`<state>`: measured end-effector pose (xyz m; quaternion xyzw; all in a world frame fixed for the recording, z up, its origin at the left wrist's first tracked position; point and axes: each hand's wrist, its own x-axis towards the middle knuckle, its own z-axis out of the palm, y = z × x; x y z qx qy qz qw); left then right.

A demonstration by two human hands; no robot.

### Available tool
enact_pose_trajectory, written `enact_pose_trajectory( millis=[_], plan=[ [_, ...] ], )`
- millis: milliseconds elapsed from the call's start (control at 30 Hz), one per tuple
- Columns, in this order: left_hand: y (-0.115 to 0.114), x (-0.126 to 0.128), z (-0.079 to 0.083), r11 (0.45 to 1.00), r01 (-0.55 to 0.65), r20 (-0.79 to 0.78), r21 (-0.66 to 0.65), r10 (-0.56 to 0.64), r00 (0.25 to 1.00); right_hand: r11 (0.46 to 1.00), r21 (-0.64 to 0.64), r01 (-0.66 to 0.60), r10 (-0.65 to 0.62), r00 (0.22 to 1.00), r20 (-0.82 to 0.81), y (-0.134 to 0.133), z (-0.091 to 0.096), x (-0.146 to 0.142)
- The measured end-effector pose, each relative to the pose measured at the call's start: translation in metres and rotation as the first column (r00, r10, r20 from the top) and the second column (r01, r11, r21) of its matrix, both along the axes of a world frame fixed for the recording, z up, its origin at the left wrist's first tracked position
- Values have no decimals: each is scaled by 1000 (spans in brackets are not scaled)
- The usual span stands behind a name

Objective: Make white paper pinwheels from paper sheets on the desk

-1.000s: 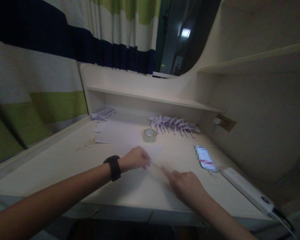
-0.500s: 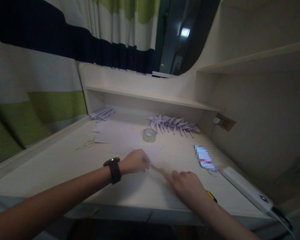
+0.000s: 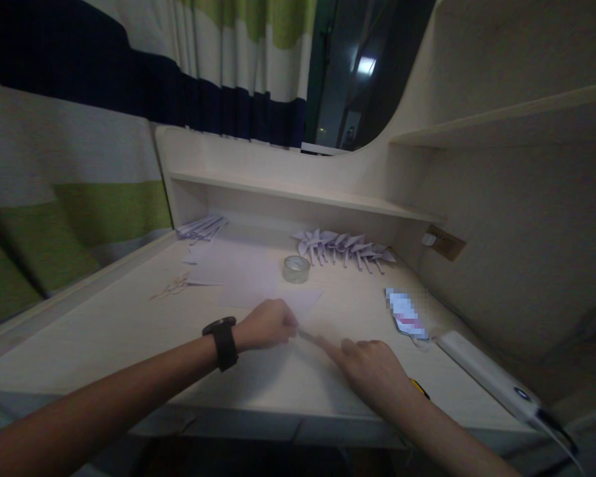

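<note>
My left hand point(image 3: 272, 322), with a dark watch point(image 3: 224, 339) on its wrist, is closed in a pinch above the desk. My right hand point(image 3: 370, 364) faces it, its index finger stretched along a thin greyish stick-like piece point(image 3: 306, 335) that runs between the two hands. The far end of this piece meets my left fingertips; the rest is hidden in my right hand. White paper sheets point(image 3: 238, 262) lie beyond my left hand. A roll of clear tape point(image 3: 297, 270) stands flat past both hands. Several paper pinwheels point(image 3: 345, 248) lie in a row at the back.
Rolled paper sticks point(image 3: 203, 228) are piled at the back left, near some tangled pale strips point(image 3: 173, 285). At right lie a phone point(image 3: 406, 315) and a white power strip point(image 3: 487, 374). A yellow-black object point(image 3: 420, 389) is partly hidden by my right forearm. A shelf point(image 3: 298, 192) spans the back.
Both hands hold nearly the same place and grip. My left wrist has shifted slightly, and the view has moved a little.
</note>
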<state>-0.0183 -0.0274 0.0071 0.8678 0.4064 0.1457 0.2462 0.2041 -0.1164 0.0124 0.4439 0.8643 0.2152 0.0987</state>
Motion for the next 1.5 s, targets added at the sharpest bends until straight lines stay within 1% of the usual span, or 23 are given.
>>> enact_pose_trajectory(
  millis=[267, 500, 600, 700, 767, 900, 1000, 1100, 1167, 1233, 1267, 1367, 1433, 1500],
  plan=[
    [-2, 3, -1, 997, -70, 44, 26, 69, 997, 995, -29, 100, -103, 990, -100, 1, -5, 2],
    [-5, 4, -2, 996, -71, 45, 59, 69, 997, 991, -68, 117, -126, 979, -161, 0, -8, 1],
    [-5, 5, 0, 994, -79, 37, 76, 76, 996, 991, -61, 120, -128, 980, -155, 0, -7, 1],
    [-5, 5, 3, 995, -74, -2, 69, 74, 997, 994, -36, 108, -111, 987, -114, 0, -6, 2],
    [-5, 4, 4, 997, -48, -30, 59, 50, 998, 997, -21, 73, -74, 994, -74, 0, -3, 2],
    [-5, 4, 2, 999, 5, -41, 37, -4, 999, 999, 28, -15, 15, 1000, 2, -3, 1, 2],
    [-4, 3, 0, 1000, 21, -44, 9, -21, 999, 998, 51, -44, 42, 999, 27, -6, 3, 2],
    [-3, 1, -1, 1000, 9, -23, -25, -9, 1000, 999, 9, -36, 36, 999, -12, -6, 5, 5],
    [0, -2, -2, 998, -1, 6, -62, 2, 1000, 999, -45, -7, 3, 995, -104, -4, 7, 10],
    [3, -5, -4, 994, 3, 52, -113, 3, 999, 995, -95, 30, -53, 968, -246, 2, 10, 17],
    [6, -7, -5, 990, 8, 79, -141, 4, 997, 992, -117, 47, -83, 942, -325, 7, 10, 21],
    [13, -13, -8, 983, 18, 131, -183, 6, 991, 982, -180, 57, -146, 833, -533, 31, 4, 36],
    [19, -18, -8, 988, 16, 119, -154, 3, 993, 967, -245, 68, -210, 757, -619, 52, -4, 45],
    [27, -25, -9, 995, 15, 80, -97, -7, 997, 949, -290, 126, -296, 677, -674, 76, -14, 52]
  ],
)
